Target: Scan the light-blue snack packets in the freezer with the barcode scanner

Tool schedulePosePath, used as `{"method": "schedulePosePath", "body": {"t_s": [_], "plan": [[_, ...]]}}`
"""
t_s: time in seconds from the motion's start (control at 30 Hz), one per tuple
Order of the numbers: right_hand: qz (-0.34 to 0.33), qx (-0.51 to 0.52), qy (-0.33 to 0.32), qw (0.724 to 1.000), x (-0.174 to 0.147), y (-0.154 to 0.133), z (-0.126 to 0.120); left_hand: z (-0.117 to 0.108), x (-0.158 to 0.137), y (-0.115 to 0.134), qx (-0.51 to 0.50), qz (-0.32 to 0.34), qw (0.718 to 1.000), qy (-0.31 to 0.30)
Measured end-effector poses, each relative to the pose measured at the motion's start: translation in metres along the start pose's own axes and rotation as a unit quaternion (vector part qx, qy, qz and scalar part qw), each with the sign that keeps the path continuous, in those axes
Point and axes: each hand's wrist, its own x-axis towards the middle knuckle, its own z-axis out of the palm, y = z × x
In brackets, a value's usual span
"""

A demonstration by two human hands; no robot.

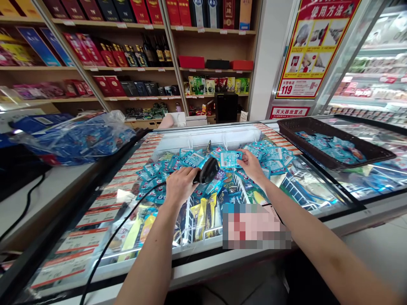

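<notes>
My left hand [182, 183] is wrapped round the handle of a black barcode scanner [208, 170], its head pointing to the right. A black cable runs from the scanner down to the lower left. Between the thumb and fingers of my right hand [252, 166] is a small blue packet [230, 159], with its printed back and barcode facing me. The packet is just right of the scanner head. Many similar blue packets [152, 178] lie spread in two heaps on the glass top of the freezer [187, 258], left and right of my hands.
A brown basket [369, 159] holding blue packets stands at the right. At the left is a clear plastic bag [79, 140] full of blue packets. Price labels [92, 216] line the freezer glass. Shelves [127, 67] of boxes and bottles stand behind. A blurred-out patch covers something near the front edge.
</notes>
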Motion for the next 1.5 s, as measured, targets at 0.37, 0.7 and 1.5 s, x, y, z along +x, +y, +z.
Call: {"method": "schedulePosePath", "body": {"t_s": [0.37, 0.7, 1.5], "plan": [[0.001, -0.02, 0.014, 1.0, 0.004, -0.002, -0.003, 0.001, 0.004, 0.008, 0.025, 0.017, 1.0, -0.003], [-0.012, -0.031, 0.044, 0.998, 0.006, 0.006, -0.01, -0.002, 0.004, 0.013, 0.009, 0.023, 1.0, 0.016], [-0.015, -0.051, 0.044, 0.998, -0.002, -0.009, -0.01, 0.001, 0.003, 0.012, 0.016, 0.005, 1.0, 0.011]]}}
